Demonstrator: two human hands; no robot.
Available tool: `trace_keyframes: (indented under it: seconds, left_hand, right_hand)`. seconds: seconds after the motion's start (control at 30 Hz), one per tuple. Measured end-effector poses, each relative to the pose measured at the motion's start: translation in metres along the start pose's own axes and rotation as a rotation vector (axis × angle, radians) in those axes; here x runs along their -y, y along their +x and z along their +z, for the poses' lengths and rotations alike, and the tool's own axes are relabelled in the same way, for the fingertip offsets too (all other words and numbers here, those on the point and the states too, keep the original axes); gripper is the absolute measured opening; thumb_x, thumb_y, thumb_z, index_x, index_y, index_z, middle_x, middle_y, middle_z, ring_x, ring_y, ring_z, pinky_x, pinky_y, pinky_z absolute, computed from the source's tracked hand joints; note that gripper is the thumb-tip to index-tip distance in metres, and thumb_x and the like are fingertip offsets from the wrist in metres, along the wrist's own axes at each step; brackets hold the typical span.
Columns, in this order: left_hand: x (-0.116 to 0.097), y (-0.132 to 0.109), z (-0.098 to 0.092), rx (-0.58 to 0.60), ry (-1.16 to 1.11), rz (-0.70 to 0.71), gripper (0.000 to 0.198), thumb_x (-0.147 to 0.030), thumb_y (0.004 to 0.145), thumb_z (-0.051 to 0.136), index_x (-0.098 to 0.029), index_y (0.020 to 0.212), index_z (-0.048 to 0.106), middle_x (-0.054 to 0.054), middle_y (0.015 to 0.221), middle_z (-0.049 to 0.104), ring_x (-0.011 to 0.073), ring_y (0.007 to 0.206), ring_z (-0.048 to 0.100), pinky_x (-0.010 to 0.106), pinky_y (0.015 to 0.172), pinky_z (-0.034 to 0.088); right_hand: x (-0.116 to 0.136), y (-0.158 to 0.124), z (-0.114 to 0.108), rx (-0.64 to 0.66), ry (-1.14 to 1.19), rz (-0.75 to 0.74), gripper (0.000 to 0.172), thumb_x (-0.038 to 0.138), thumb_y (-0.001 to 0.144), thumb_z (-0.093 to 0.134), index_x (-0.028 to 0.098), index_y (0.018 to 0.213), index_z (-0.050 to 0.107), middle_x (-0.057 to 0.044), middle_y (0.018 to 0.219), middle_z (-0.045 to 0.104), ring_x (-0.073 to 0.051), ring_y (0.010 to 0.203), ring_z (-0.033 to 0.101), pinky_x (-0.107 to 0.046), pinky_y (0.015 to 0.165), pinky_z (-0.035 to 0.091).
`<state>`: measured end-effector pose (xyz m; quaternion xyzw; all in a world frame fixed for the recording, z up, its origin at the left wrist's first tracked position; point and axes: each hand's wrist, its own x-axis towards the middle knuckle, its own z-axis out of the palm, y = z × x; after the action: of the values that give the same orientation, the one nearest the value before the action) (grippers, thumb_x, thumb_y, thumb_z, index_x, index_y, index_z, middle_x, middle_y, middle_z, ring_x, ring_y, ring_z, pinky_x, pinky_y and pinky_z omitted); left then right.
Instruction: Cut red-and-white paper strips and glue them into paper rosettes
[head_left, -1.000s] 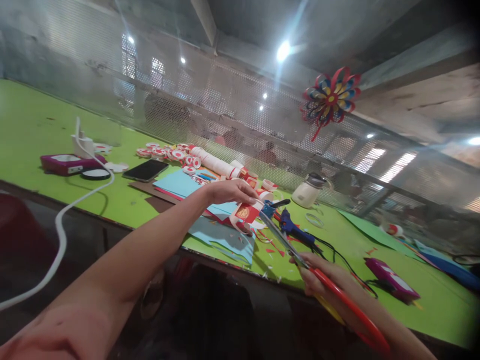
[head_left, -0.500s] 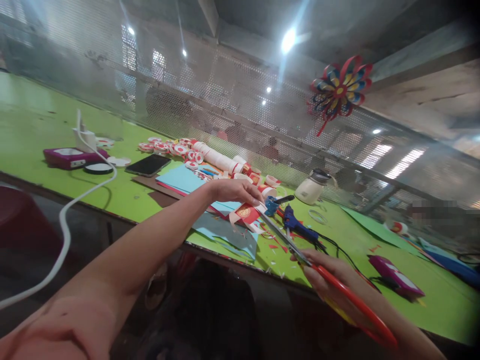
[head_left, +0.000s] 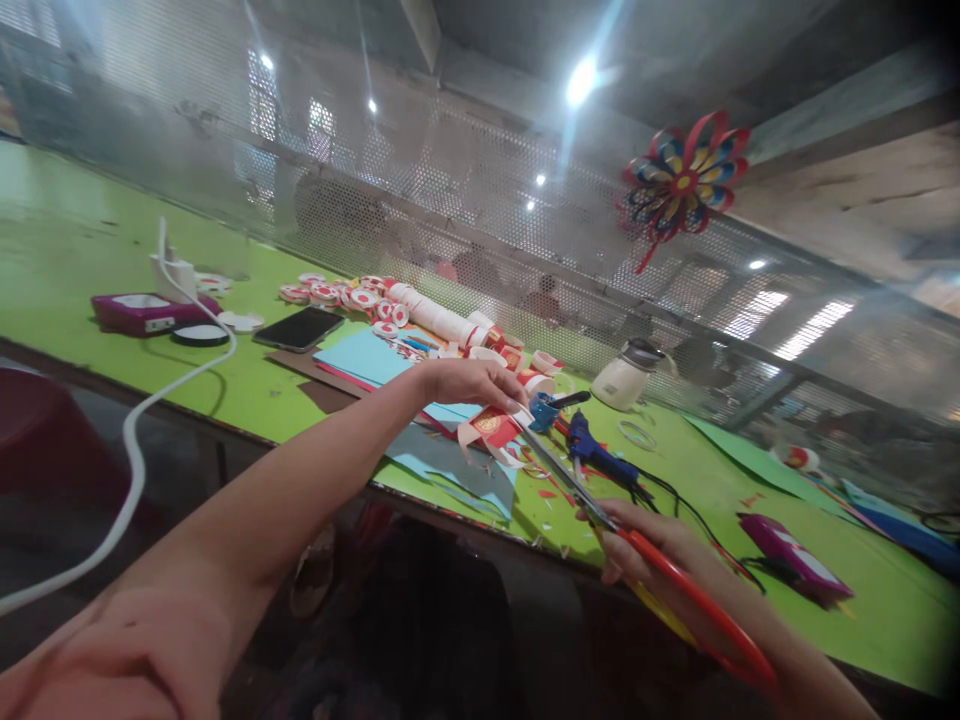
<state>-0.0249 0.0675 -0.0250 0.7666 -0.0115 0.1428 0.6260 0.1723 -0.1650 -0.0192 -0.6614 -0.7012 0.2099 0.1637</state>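
Observation:
My left hand (head_left: 484,380) pinches a red and white strip of printed paper (head_left: 495,426) above the sheets on the table; the strip hangs in curls below the fingers. In my right hand (head_left: 637,535) is a pair of scissors (head_left: 686,580) with red and yellow handles. Its long blades point up and left, and their tips meet the paper just beside the left fingers. Under the strip lie light blue paper sheets (head_left: 364,355) and a dark grey-blue sheet (head_left: 450,465) with ragged edges. Small red and white scraps are scattered beneath the blades.
Right of the paper rests a blue glue gun (head_left: 592,445) with a black cord, near a blue pot (head_left: 541,412). Further back are a cream jug (head_left: 626,375) and rolled paper pieces (head_left: 427,308). A phone (head_left: 300,328) and purple power strips (head_left: 795,560) lie on the green table (head_left: 247,390).
The scissors' handles have spread slightly apart in my right hand, with the yellow one showing more. My left hand keeps its hold on the paper. The whole view has shifted very slightly.

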Motion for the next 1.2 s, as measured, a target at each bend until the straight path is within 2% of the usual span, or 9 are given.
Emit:
trace_keyframes:
  seconds: [0.23,0.63,0.93,1.2]
  left_hand:
    - [-0.0015,0.0003,0.0014,0.02,0.046,-0.02,0.009,-0.022,0.073,0.066,-0.014,0.068,0.065,-0.001,0.061,0.052,0.0096,0.057,0.043,0.023,0.055,0.034]
    - [-0.0033,0.0001,0.003,0.009,0.127,-0.012,0.017,-0.028,0.072,0.067,-0.015,0.064,0.06,-0.003,0.058,0.049,0.0079,0.053,0.039,0.023,0.053,0.032]
    - [-0.0034,-0.0001,0.0021,0.019,0.135,-0.004,0.018,-0.029,0.073,0.067,-0.015,0.065,0.06,-0.003,0.057,0.05,0.0077,0.052,0.039,0.022,0.052,0.032]
    - [-0.0051,-0.0005,0.0032,0.027,0.162,-0.012,0.02,-0.029,0.074,0.066,-0.015,0.062,0.058,-0.002,0.057,0.049,0.0081,0.052,0.038,0.024,0.053,0.032]
  right_hand:
    - [-0.0011,-0.0004,0.0026,-0.061,-0.007,-0.01,0.047,0.051,0.085,0.045,0.017,0.113,0.062,-0.002,0.062,0.062,-0.018,0.061,0.059,-0.028,0.06,0.046]
    - [-0.0062,0.0028,0.0005,0.004,-0.047,-0.055,0.048,0.049,0.088,0.042,0.015,0.117,0.059,-0.002,0.063,0.059,-0.015,0.058,0.055,-0.024,0.055,0.044]
    - [-0.0083,0.0032,0.003,-0.025,-0.038,-0.049,0.046,0.047,0.088,0.042,0.014,0.113,0.061,-0.003,0.06,0.06,-0.015,0.057,0.053,-0.025,0.055,0.042]
    - [-0.0045,0.002,0.0029,-0.028,-0.048,-0.031,0.046,0.046,0.087,0.043,0.013,0.113,0.061,0.0,0.058,0.053,-0.013,0.054,0.048,-0.023,0.051,0.04]
